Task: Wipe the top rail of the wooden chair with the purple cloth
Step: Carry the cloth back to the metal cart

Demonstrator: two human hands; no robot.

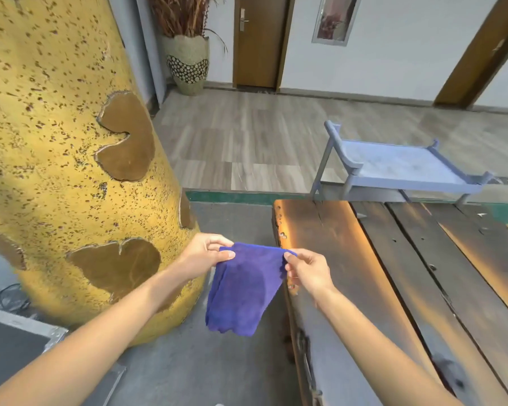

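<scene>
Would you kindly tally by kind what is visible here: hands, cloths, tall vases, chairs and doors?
Hands: 2, left hand and right hand
Purple cloth: 1
Tall vases: 2, yellow vase and grey vase
Chair: 1
Doors: 2, centre door and right door
Total: 8

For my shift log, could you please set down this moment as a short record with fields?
cloth: purple cloth, folded, hanging in the air from its top edge
left hand: left hand pinches the cloth's top left corner
right hand: right hand pinches the top right corner
chair: blue-grey chair beyond the wooden table, untouched
left of hands: large yellow speckled vase
wiping: not yet begun
</scene>
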